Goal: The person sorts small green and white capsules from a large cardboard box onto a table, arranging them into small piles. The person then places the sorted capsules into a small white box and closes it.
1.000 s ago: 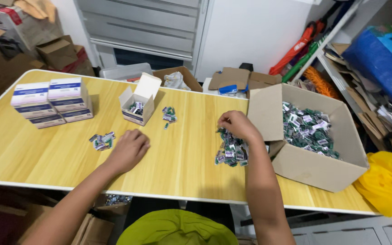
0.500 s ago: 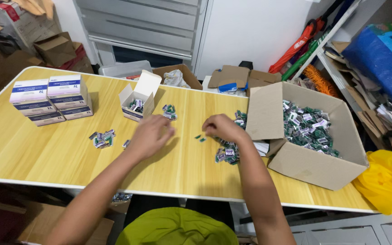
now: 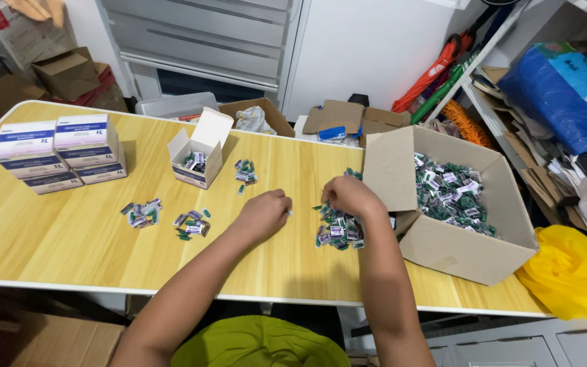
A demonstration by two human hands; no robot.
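Note:
My right hand (image 3: 349, 197) is curled over a loose pile of small green-and-purple packets (image 3: 338, 232) on the wooden table (image 3: 69, 238), its fingertips pinched on a few of them. My left hand (image 3: 263, 215) rests on the table just left of that pile with its fingers curled under, so what is inside them is hidden. A large open cardboard box (image 3: 443, 248), holding many of the same packets, stands right beside the pile.
A small open white carton (image 3: 197, 158) contains some packets. Three small packet heaps lie at left (image 3: 140, 211), centre-left (image 3: 191, 225) and behind (image 3: 244, 170). Stacked white-and-blue cartons (image 3: 59, 153) sit at far left. Cabinets, cardboard and cluttered shelves surround the table.
My left hand left a small heap of packets at centre-left and slid right towards the main pile. My right hand stayed at the pile, shifting slightly.

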